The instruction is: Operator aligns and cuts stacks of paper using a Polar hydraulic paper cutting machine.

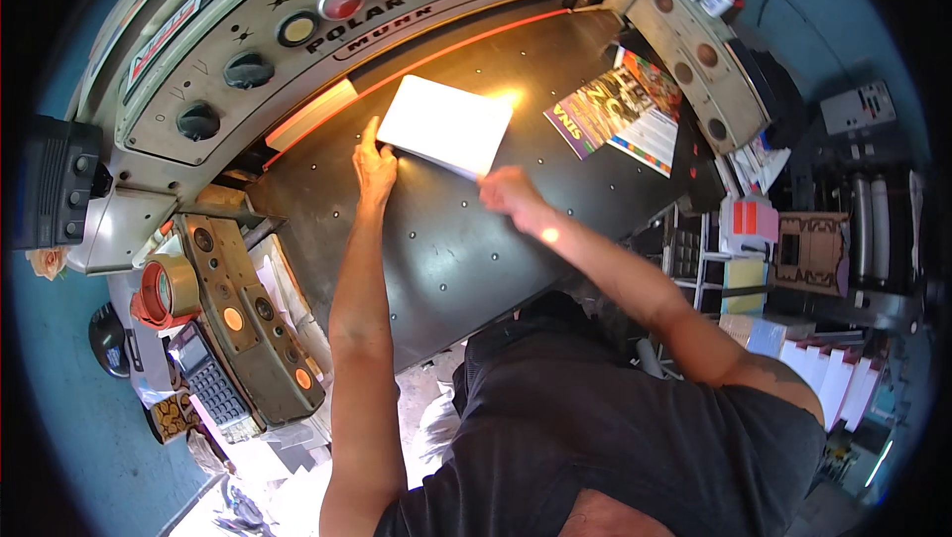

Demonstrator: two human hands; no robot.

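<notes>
A bright white stack of paper lies at a slant on the dark metal bed of a large paper-cutting machine. At its left corner is my left hand, its index finger stretched along the side edge and the thumb by the near edge, with the corner between them. My right hand is closed in a fist at the near right corner of the stack. Its fingertips are turned away and slightly blurred, but they seem to grip that corner. Colourful printed sheets lie overlapping to the right.
A control panel with knobs and a red button spans the back, above a red line across the bed. Another paper stack sits at the back left. Tape rolls and a calculator stand left; a side panel borders the right.
</notes>
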